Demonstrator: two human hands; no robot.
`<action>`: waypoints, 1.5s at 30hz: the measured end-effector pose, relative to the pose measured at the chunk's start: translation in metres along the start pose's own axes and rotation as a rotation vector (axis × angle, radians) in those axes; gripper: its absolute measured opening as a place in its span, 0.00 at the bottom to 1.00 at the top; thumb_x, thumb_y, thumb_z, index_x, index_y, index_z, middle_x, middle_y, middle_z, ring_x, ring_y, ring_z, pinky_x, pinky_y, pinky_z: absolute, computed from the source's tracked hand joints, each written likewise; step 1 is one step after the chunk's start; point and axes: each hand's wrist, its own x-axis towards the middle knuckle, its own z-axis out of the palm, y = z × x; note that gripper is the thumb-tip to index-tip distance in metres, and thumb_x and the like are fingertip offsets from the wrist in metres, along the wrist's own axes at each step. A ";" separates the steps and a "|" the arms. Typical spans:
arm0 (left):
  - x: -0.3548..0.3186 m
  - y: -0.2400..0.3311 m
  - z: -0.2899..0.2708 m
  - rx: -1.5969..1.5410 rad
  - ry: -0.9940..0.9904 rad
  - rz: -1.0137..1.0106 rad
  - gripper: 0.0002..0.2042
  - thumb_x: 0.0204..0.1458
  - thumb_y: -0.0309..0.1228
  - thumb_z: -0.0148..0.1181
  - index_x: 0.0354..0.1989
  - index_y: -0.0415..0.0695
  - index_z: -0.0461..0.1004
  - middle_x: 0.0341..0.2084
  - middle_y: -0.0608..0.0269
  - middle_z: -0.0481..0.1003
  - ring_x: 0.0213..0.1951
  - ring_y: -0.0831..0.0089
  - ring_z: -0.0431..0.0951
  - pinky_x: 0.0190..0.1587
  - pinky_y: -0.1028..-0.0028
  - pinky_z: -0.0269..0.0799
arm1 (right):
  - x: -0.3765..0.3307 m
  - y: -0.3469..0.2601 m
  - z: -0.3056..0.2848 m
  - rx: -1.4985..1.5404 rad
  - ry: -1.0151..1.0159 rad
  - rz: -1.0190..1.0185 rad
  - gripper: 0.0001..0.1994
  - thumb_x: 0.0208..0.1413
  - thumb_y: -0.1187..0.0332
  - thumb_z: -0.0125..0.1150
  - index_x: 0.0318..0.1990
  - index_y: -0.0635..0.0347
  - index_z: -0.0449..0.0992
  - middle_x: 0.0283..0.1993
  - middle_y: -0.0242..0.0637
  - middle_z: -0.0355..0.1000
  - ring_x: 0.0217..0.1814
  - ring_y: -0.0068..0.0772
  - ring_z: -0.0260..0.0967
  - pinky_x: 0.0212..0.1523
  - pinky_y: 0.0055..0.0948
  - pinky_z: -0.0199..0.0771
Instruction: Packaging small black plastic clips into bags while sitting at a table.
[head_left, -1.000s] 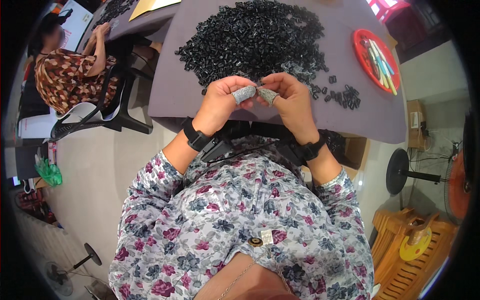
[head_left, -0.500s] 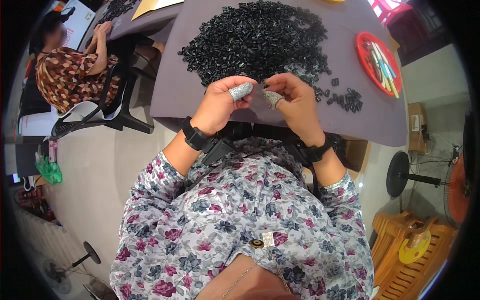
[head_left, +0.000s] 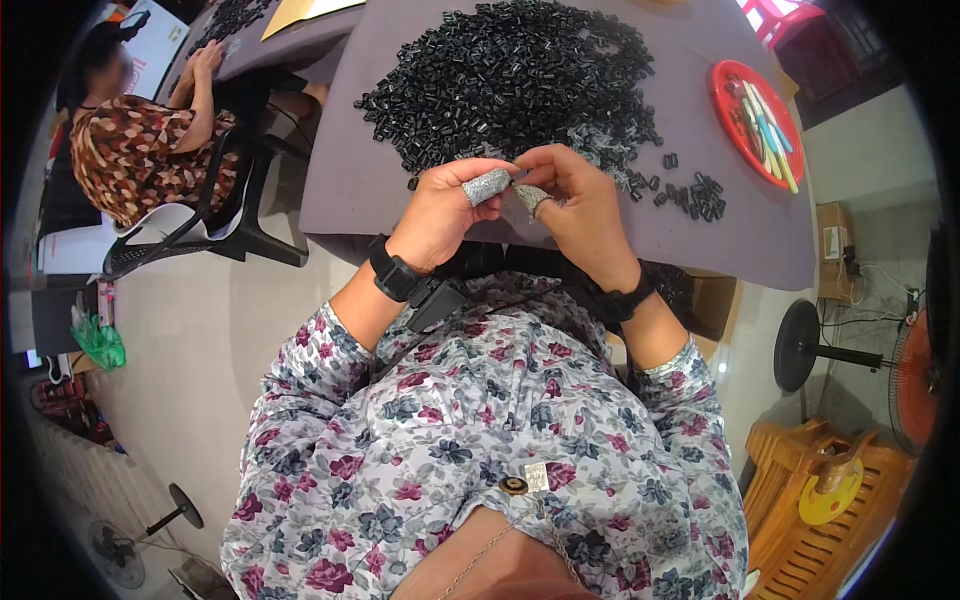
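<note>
My left hand [head_left: 448, 205] and my right hand [head_left: 580, 203] meet fingertip to fingertip over the near edge of the table. Both are closed in a pinch, and each thumb is wrapped in a silvery grey covering. A small black piece [head_left: 514, 181] shows between the fingertips, mostly hidden by them. Just beyond my hands lies a large heap of small black plastic pieces [head_left: 500, 85]. Several clear whitish bits [head_left: 597, 145] lie at its near right side. A few loose black pieces [head_left: 704, 198] are scattered to the right of my hands.
The table [head_left: 335, 190] has a grey-purple cover. A red round tray [head_left: 728, 115] with several pen-like tools [head_left: 770, 130] sits at the right. Another person [head_left: 150, 150] works at a table on the left, seated on a black chair [head_left: 255, 200]. Fans and stacked orange plastic chairs [head_left: 800, 510] stand at right.
My right hand has moved slightly left and my left hand slightly down and right, so the fingertips, apart before, now meet around the small black piece.
</note>
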 end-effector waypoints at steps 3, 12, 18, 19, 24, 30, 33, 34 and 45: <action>-0.003 0.001 0.003 0.079 -0.004 0.037 0.10 0.65 0.25 0.58 0.50 0.42 0.83 0.36 0.69 0.81 0.35 0.82 0.78 0.41 0.79 0.78 | -0.001 0.002 0.000 0.015 0.001 -0.001 0.15 0.54 0.81 0.62 0.50 0.62 0.78 0.35 0.35 0.81 0.34 0.21 0.76 0.36 0.24 0.76; -0.005 -0.004 0.001 0.329 -0.010 0.171 0.11 0.63 0.21 0.58 0.50 0.39 0.83 0.39 0.65 0.83 0.35 0.80 0.80 0.42 0.77 0.79 | -0.003 -0.003 -0.003 -0.093 -0.042 -0.001 0.17 0.51 0.83 0.60 0.50 0.63 0.77 0.32 0.36 0.79 0.33 0.23 0.76 0.34 0.26 0.75; -0.003 -0.002 -0.005 0.244 0.053 0.156 0.10 0.63 0.22 0.59 0.50 0.38 0.82 0.37 0.63 0.83 0.34 0.79 0.80 0.41 0.77 0.79 | 0.015 -0.002 0.004 -0.082 -0.123 0.049 0.19 0.51 0.85 0.58 0.52 0.64 0.76 0.36 0.31 0.76 0.37 0.17 0.72 0.37 0.19 0.72; -0.004 0.002 -0.004 0.234 0.062 0.155 0.10 0.63 0.22 0.60 0.50 0.38 0.82 0.37 0.63 0.83 0.34 0.80 0.80 0.41 0.77 0.79 | 0.017 -0.001 0.006 -0.050 -0.112 0.041 0.19 0.51 0.84 0.58 0.52 0.64 0.76 0.36 0.32 0.77 0.35 0.19 0.73 0.37 0.21 0.73; -0.013 0.021 -0.014 0.229 0.109 0.196 0.10 0.63 0.23 0.61 0.50 0.38 0.82 0.35 0.64 0.82 0.33 0.82 0.79 0.39 0.80 0.77 | 0.030 -0.012 0.005 0.095 -0.103 -0.014 0.21 0.51 0.83 0.59 0.54 0.64 0.76 0.36 0.36 0.79 0.35 0.24 0.76 0.36 0.25 0.75; -0.025 0.013 -0.044 0.154 0.210 0.110 0.09 0.64 0.24 0.60 0.49 0.39 0.82 0.35 0.65 0.82 0.33 0.83 0.80 0.38 0.81 0.77 | 0.026 -0.002 -0.010 -0.339 -0.200 -0.038 0.11 0.57 0.75 0.63 0.47 0.62 0.80 0.42 0.41 0.79 0.39 0.36 0.78 0.42 0.33 0.77; -0.023 0.000 -0.057 0.066 0.165 0.096 0.09 0.63 0.25 0.61 0.49 0.40 0.82 0.36 0.65 0.82 0.33 0.82 0.80 0.38 0.81 0.77 | 0.022 0.013 0.007 -0.545 -0.288 -0.218 0.08 0.54 0.74 0.63 0.42 0.61 0.81 0.39 0.46 0.76 0.41 0.52 0.76 0.43 0.43 0.76; -0.023 -0.001 -0.057 0.039 0.157 0.109 0.09 0.63 0.26 0.62 0.49 0.40 0.82 0.36 0.66 0.82 0.33 0.82 0.80 0.38 0.81 0.77 | 0.023 0.014 0.013 -0.602 -0.310 -0.250 0.09 0.54 0.76 0.63 0.42 0.63 0.80 0.40 0.46 0.75 0.42 0.52 0.76 0.43 0.42 0.76; -0.012 -0.004 -0.043 0.144 0.133 0.090 0.09 0.63 0.24 0.59 0.49 0.40 0.81 0.38 0.66 0.82 0.36 0.81 0.80 0.43 0.79 0.79 | 0.027 0.014 0.014 -0.732 -0.347 -0.153 0.09 0.50 0.81 0.61 0.39 0.64 0.77 0.40 0.48 0.73 0.45 0.56 0.74 0.45 0.44 0.74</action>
